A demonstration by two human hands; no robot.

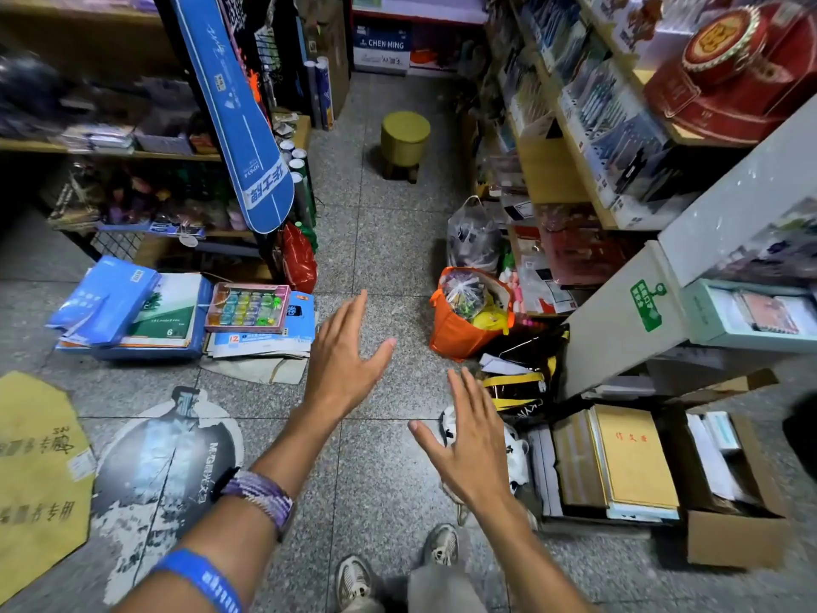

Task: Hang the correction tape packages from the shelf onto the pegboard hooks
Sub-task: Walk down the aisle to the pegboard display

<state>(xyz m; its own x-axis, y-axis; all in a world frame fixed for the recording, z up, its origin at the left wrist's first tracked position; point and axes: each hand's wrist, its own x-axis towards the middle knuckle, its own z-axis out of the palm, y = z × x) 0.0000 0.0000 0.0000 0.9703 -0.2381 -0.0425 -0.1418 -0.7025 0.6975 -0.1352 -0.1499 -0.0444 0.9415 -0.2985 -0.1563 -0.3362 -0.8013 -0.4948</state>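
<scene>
Both hands reach out over the grey speckled stone floor [389,241] of a small shop. The left hand [342,351] is flat with straight fingers [353,309] spread a little, and it holds nothing. The right hand [464,440] is also flat with straight fingers and holds nothing. I cannot tell which things are the correction tape packages; the wooden shelf with blurry packs [588,126] stands on the right. A round yellow stool [404,137] stands far ahead. An orange bag full of stuff [464,320] sits near the right hand.

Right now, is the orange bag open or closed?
Open: the orange bag gapes at the top, with a plastic-wrapped bundle and yellow items showing inside.
</scene>
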